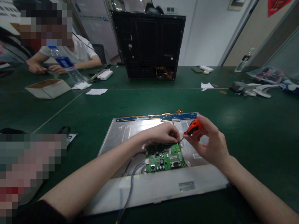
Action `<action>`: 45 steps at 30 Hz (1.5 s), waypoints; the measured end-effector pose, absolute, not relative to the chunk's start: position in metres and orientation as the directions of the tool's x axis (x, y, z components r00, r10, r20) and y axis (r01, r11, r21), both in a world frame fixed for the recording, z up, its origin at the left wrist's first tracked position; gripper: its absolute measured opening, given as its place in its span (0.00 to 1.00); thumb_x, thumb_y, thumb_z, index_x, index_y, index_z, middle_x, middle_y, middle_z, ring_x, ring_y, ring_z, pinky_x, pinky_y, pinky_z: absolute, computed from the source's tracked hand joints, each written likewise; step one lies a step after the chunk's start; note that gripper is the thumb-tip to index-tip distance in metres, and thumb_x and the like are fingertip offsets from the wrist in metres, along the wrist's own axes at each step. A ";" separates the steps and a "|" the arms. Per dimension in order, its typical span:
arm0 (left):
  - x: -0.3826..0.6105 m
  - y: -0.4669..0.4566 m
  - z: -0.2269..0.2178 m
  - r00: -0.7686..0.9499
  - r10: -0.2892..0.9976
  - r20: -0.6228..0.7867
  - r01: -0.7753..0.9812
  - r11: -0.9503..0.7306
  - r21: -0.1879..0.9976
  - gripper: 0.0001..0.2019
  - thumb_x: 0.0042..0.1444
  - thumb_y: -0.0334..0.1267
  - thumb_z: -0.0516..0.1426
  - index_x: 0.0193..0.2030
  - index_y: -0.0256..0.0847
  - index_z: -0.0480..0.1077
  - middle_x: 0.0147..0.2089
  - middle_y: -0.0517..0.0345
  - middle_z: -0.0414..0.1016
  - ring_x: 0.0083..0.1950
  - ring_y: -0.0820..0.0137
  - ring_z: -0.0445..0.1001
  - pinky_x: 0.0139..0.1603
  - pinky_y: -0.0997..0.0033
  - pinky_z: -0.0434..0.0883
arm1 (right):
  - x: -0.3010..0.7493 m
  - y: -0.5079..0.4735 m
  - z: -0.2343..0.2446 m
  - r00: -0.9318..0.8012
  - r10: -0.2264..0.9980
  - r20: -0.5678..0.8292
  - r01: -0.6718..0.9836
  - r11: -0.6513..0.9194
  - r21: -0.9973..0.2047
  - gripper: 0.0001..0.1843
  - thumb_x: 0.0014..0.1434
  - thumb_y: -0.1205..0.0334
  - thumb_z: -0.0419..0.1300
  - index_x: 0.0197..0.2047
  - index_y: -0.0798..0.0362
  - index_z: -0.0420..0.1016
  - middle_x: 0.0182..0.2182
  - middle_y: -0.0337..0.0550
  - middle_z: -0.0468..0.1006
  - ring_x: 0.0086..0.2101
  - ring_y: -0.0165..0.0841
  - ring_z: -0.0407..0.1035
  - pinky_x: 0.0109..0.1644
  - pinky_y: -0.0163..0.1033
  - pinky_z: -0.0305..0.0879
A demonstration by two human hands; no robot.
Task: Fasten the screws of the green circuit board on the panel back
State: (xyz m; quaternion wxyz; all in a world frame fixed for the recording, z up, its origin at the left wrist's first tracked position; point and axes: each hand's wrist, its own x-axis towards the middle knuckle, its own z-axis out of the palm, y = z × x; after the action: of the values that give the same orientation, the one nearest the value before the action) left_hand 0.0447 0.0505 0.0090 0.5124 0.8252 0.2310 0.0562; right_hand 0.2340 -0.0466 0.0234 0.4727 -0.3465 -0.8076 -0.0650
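Observation:
My right hand [210,140] is closed around an orange-and-black screwdriver [194,126], its shaft slanting down to the upper right corner of a green circuit board [164,157]. At that same corner, the fingers of my left hand [164,132] are bent and pressed together; what they pinch, if anything, is hidden. The board lies on the back of a silver display panel [123,133]. Along the panel's far edge runs a blue circuit strip [149,118]. Grey cables [132,183] lead from the board's left side over a pale strip [161,189] at the near edge.
A black back cover [153,46] stands upright across the green table [149,101]. To the left are an open box [49,88], a water bottle [67,65] and a seated person [79,51]. Grey and white parts [252,89] and a plastic bag [268,75] lie at right.

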 end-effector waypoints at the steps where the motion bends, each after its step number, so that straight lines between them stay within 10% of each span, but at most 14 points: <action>1: 0.045 0.050 0.009 0.888 0.438 -0.144 0.323 -0.367 0.872 0.04 0.54 0.27 0.60 0.32 0.37 0.76 0.28 0.63 0.73 0.32 0.73 0.69 0.37 0.73 0.64 | 0.234 -0.047 0.023 -0.312 0.504 0.806 0.619 0.751 -0.230 0.41 0.66 0.67 0.60 0.75 0.41 0.44 0.33 0.36 0.75 0.21 0.27 0.70 0.20 0.30 0.71; 45: 0.044 0.050 0.011 0.886 0.441 -0.140 0.331 -0.393 0.858 0.03 0.55 0.28 0.60 0.32 0.36 0.76 0.27 0.64 0.70 0.30 0.74 0.67 0.35 0.74 0.62 | 0.232 -0.047 0.018 -0.289 0.505 0.813 0.591 0.762 -0.264 0.43 0.65 0.68 0.60 0.75 0.44 0.42 0.31 0.35 0.74 0.21 0.29 0.71 0.20 0.32 0.71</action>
State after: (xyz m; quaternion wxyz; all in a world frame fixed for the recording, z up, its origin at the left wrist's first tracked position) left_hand 0.0443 0.0500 0.0112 0.4999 0.8327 0.2318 0.0548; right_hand 0.2316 -0.0470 0.0178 0.4884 -0.3419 -0.8017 -0.0437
